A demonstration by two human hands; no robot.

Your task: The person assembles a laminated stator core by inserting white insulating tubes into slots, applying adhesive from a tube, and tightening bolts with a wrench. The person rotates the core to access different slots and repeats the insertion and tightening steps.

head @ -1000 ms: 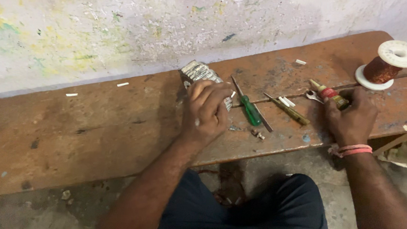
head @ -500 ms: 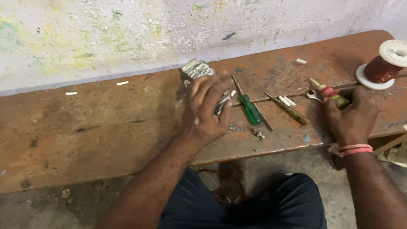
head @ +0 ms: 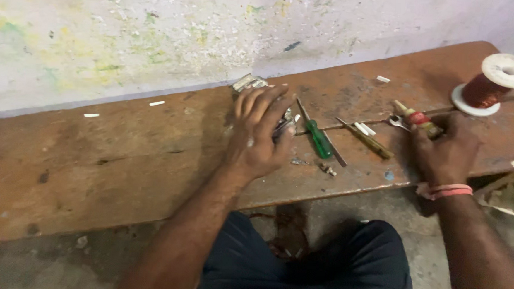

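Small shiny metal piece point(head: 285, 124), silvery, partly hidden under spread fingers, lying flat near the middle of the wooden bench, just right of a crumpled silvery block at the far edge. Tool with red-and-yellow handle point(head: 418, 118), lying slanted toward the far left, at the bench's right part, its near end gripped and covered.

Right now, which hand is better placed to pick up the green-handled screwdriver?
The left hand. Its fingers lie just beside the green-handled screwdriver, with nothing between. The right hand is farther along the bench, resting on a red-and-yellow tool.
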